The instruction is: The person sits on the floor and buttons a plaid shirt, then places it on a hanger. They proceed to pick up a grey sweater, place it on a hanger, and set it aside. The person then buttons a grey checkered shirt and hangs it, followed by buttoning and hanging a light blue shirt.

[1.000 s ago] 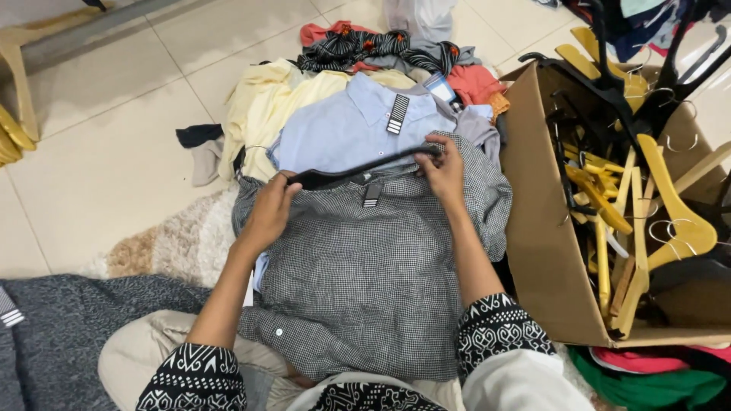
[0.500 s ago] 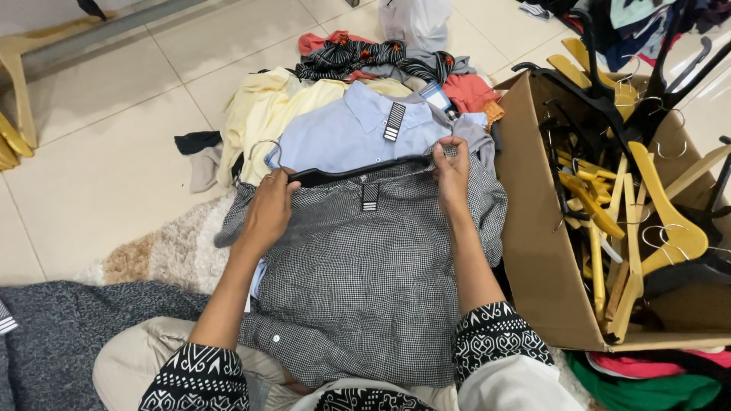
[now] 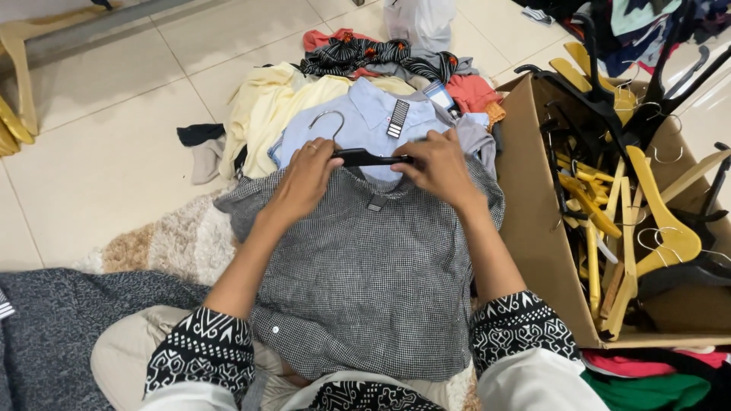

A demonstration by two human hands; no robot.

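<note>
Grey-and-white fine-check shirt (image 3: 365,289) on my lap, black hanger (image 3: 365,158) with silver hook at its collar. Under it a light blue shirt (image 3: 365,114), then pale yellow clothes (image 3: 266,106). My sleeves (image 3: 202,354) are black with white pattern. Brown cardboard box (image 3: 533,228) holds yellow and black hangers (image 3: 609,213). Floor tiles (image 3: 99,152) cream.

**Single head cam, steep look down at the floor**

One view only, so nothing is shared with a second view. Camera sits on the person's head, pitched steeply down and slightly forward. Close range: forearms and patterned sleeves (image 3: 202,346) enter from the bottom edge, both hands land mid-frame. Tiled floor (image 3: 99,152) fills the upper left, a cardboard box (image 3: 533,228) of hangers runs down the right edge. Own lap is cut off at the bottom.
</note>
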